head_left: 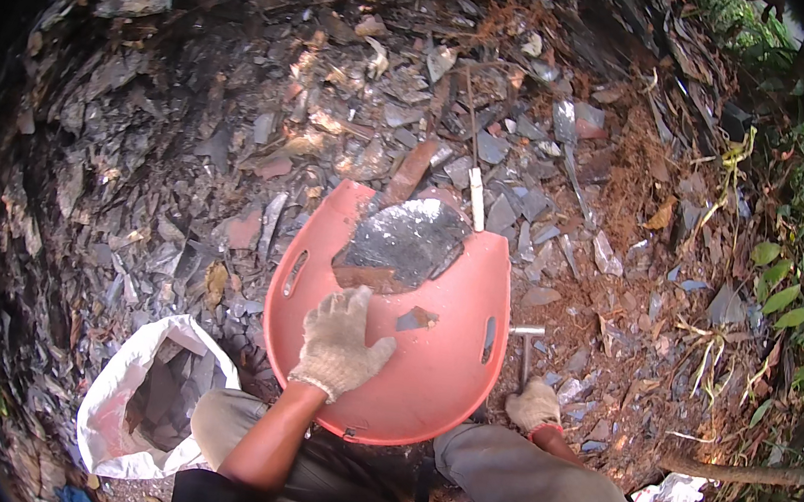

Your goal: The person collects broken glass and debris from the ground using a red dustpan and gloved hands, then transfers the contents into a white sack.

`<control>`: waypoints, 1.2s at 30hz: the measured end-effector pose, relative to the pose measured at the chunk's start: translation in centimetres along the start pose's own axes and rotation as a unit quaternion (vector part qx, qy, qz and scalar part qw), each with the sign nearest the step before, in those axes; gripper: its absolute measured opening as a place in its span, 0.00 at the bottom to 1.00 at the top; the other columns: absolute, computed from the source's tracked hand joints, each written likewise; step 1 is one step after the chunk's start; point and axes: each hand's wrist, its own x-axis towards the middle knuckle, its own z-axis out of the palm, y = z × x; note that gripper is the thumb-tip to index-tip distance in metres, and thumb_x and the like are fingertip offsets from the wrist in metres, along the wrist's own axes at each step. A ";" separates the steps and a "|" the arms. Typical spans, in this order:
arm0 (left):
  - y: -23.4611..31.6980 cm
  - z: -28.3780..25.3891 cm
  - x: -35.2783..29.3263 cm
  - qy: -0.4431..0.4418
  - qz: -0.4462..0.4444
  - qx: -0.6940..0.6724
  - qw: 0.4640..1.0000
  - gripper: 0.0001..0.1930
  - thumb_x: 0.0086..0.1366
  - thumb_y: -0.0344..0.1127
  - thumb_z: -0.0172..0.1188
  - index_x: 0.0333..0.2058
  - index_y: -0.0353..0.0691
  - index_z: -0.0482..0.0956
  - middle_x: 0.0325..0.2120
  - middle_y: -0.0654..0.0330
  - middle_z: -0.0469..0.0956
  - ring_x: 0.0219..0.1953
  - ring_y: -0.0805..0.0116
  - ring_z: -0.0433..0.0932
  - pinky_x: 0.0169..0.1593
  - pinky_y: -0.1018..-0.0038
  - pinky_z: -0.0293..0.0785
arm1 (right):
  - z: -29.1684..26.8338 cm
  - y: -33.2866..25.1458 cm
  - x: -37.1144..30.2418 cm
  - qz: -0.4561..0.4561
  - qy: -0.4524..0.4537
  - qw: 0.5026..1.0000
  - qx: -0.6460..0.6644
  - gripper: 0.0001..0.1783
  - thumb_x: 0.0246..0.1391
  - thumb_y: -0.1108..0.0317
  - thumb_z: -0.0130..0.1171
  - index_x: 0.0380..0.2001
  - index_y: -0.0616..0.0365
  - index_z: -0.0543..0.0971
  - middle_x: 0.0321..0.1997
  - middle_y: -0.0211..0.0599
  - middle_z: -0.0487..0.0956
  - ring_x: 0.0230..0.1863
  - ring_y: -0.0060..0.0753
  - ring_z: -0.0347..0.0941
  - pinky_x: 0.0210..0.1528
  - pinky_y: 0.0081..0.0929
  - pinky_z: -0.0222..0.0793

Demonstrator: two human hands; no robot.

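Observation:
A salmon-pink plastic scoop basket (426, 391), with a handle slot in each side, lies in front of my knees, its open end facing away. Inside its far part rests a dark grey stone slab (408, 237) with white powdery patches. A brown stone piece (367, 278) lies along the slab's near edge. Closer to me is a small grey-brown stone chip (416, 319). My left hand (343, 343), in a knitted glove, is over the basket, fingers extended by the brown piece. To the basket's right, my gloved right hand (535, 405) grips a hammer (526, 347) by its handle, head beside the basket's rim.
A white sack (107, 396) holding dark stone slabs (176, 394) stands at the lower left. Broken slate covers the ground. A thin rod with a white handle (476, 198) lies against the basket's far right corner. Green plants (784, 296) and a branch (736, 471) are on the right.

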 end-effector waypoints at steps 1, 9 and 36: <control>-0.6 -0.2 -0.8 -0.013 -0.011 -0.001 1.000 0.43 0.57 0.55 0.66 0.64 0.32 0.65 0.59 0.40 0.72 0.64 0.41 0.68 0.67 0.49 0.61 | -1.7 -0.6 -0.4 0.050 -0.022 0.991 0.118 0.25 0.55 0.51 0.63 0.37 0.68 0.80 0.33 0.56 0.83 0.27 0.49 0.81 0.32 0.43 0.79; -1.7 -3.2 -6.1 -0.021 -0.018 0.029 0.999 0.40 0.59 0.57 0.64 0.62 0.34 0.68 0.57 0.44 0.74 0.62 0.45 0.71 0.64 0.48 0.63 | -9.1 -9.2 -1.6 -0.251 0.269 0.923 0.111 0.16 0.69 0.56 0.51 0.39 0.61 0.72 0.26 0.61 0.77 0.28 0.67 0.76 0.31 0.56 0.70; -2.5 -6.2 -9.4 0.004 -0.130 0.018 0.991 0.38 0.60 0.57 0.62 0.62 0.37 0.69 0.60 0.48 0.73 0.63 0.44 0.69 0.66 0.36 0.55 | -8.8 -24.0 6.7 -0.436 -0.006 0.891 -0.131 0.27 0.71 0.46 0.42 0.48 0.62 0.72 0.36 0.67 0.82 0.43 0.71 0.79 0.49 0.62 0.73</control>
